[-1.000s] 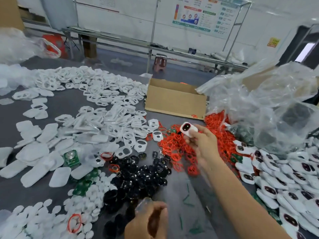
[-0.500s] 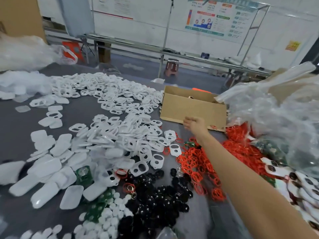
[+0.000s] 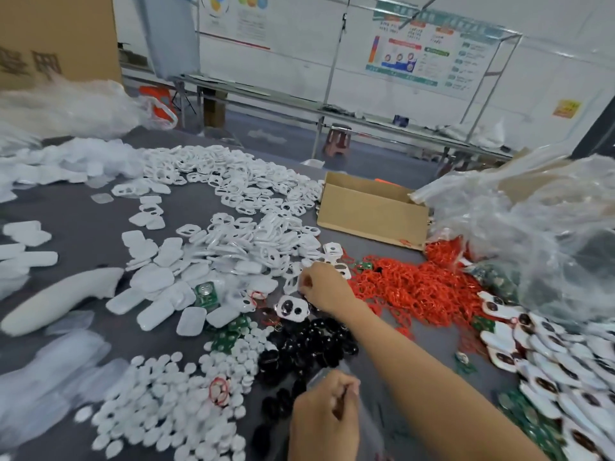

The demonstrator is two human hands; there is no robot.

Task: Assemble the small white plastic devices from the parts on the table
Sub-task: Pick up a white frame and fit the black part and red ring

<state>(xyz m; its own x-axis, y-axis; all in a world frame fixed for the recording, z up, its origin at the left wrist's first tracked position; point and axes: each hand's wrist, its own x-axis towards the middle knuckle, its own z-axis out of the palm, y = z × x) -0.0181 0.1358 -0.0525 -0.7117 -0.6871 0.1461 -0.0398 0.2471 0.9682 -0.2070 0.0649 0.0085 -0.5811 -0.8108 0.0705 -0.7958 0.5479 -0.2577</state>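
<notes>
Right hand (image 3: pixel 324 289) curls over white frames (image 3: pixel 253 234), beside red rings (image 3: pixel 416 287).

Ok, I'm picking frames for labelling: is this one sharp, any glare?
Head view: the middle is fairly sharp around the right hand; the left edge is smeared and the white covers there are streaked; soft sheen on the plastic bag, no harsh glare; the wide lens bows the far rack.

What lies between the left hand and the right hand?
Head view: a heap of black round parts fills the stretch between left hand and right hand.

Factory assembly floor: table (image 3: pixel 100 224) heaped with parts, wall charts (image 3: pixel 417 56), metal racks (image 3: pixel 332 108).
</notes>
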